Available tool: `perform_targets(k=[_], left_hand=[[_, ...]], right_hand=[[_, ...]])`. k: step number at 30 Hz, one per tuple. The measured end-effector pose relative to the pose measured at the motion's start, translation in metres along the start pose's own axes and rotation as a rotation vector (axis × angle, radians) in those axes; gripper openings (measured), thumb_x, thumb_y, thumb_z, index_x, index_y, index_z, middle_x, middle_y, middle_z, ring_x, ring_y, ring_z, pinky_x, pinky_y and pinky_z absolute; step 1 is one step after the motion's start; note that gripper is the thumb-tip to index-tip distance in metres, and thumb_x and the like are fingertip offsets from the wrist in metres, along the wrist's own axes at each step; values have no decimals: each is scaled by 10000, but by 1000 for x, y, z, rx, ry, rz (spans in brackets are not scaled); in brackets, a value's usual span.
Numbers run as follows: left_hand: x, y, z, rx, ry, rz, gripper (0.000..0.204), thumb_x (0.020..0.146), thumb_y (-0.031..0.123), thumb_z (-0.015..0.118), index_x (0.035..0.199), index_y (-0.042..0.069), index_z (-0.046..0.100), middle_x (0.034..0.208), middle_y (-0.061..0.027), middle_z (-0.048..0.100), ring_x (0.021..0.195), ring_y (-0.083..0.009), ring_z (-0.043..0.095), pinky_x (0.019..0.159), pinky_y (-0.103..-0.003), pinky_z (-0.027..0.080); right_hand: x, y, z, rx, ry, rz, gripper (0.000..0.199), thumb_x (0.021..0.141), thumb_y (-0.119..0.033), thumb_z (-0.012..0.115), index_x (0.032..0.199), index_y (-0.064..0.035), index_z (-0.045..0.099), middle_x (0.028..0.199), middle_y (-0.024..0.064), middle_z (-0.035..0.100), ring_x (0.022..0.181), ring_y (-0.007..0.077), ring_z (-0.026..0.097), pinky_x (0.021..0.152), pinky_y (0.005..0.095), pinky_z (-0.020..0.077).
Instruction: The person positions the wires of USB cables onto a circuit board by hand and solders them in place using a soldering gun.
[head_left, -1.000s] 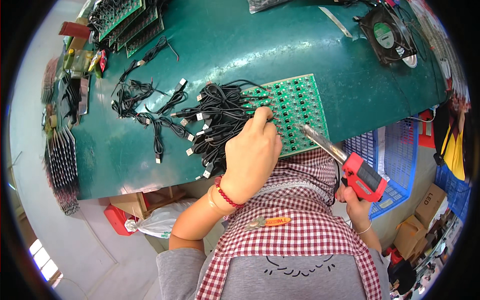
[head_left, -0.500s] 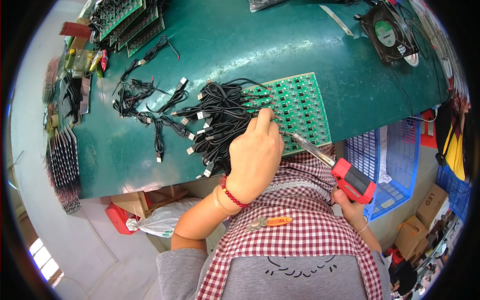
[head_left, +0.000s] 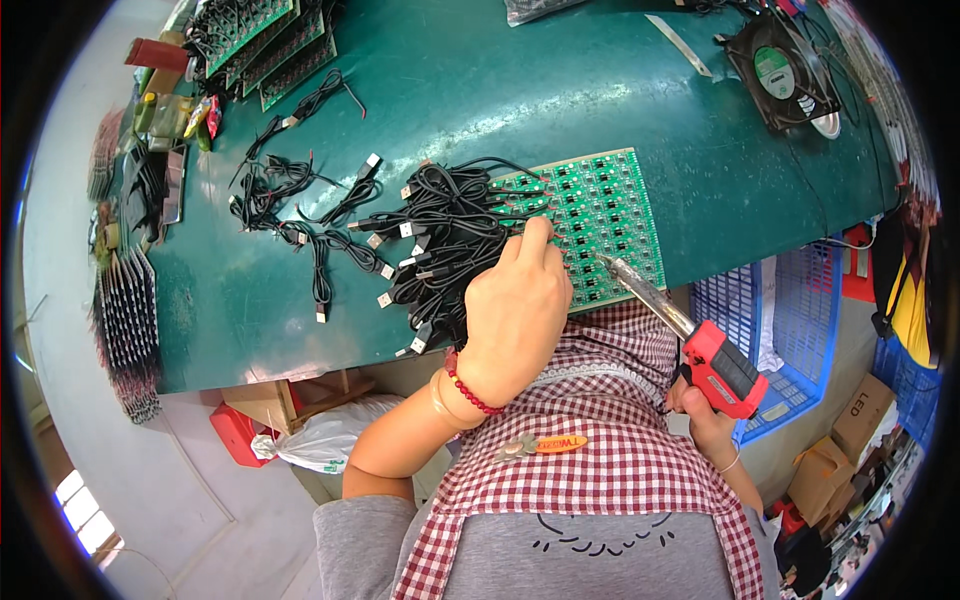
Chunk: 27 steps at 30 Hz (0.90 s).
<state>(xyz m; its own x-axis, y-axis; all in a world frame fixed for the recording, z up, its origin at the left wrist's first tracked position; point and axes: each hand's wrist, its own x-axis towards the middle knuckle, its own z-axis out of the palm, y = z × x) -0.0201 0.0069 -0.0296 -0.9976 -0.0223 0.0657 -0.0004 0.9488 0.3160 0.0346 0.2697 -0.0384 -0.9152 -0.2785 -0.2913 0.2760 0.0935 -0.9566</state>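
A green circuit board point(head_left: 605, 215) lies at the near edge of the green table point(head_left: 480, 90). A bundle of black cables with plugs point(head_left: 440, 240) is attached along its left side. My left hand point(head_left: 515, 310) rests on the board's lower left part, fingers pinched on a thin black wire there. My right hand point(head_left: 705, 415) grips a red soldering gun point(head_left: 715, 365) below the table edge. The gun's metal tip touches the board just right of my left fingertips.
Loose black cables point(head_left: 300, 215) lie left of the board. More green boards point(head_left: 265, 35) are stacked at the far left. A black fan point(head_left: 785, 75) sits far right. Blue crates point(head_left: 780, 320) and cardboard boxes point(head_left: 865, 420) stand on the floor at right.
The soldering gun's tip has shifted left along the board toward my left fingertips. My left hand has stayed in place on the board.
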Motion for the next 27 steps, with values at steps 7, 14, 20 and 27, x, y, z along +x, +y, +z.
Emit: perform_targets(k=[7, 14, 20, 27], left_hand=[[0, -1, -1, -1, 19, 11, 76, 728, 92, 630, 723, 42, 573, 982, -9, 544, 795, -147, 597, 519, -299, 479], [-2, 0, 0, 0, 56, 49, 84, 703, 88, 635, 731, 47, 567, 1020, -31, 555, 790, -145, 591, 532, -271, 486], [-4, 0, 3, 5, 63, 46, 89, 722, 90, 646, 743, 57, 565, 999, 0, 556, 777, -137, 598, 520, -281, 478], [-5, -1, 5, 26, 62, 75, 104, 718, 85, 643, 755, 60, 549, 988, -5, 552, 761, -143, 587, 536, -277, 473]], right_hand=[[-8, 11, -12, 83, -40, 112, 150, 841, -104, 664, 889, 16, 590, 766, 52, 591, 681, 129, 547, 628, 277, 468], [-15, 15, -10, 46, 15, 133, 140, 827, -92, 672, 902, 3, 600, 793, 35, 597, 694, 110, 542, 630, 266, 460], [-14, 20, -14, -9, -60, 120, 131, 825, -75, 661, 910, 2, 599, 790, 24, 593, 682, 98, 533, 625, 261, 450], [-15, 24, -14, -42, -86, 110, 124, 824, -70, 661, 904, 2, 600, 781, 19, 587, 678, 101, 529, 624, 263, 447]])
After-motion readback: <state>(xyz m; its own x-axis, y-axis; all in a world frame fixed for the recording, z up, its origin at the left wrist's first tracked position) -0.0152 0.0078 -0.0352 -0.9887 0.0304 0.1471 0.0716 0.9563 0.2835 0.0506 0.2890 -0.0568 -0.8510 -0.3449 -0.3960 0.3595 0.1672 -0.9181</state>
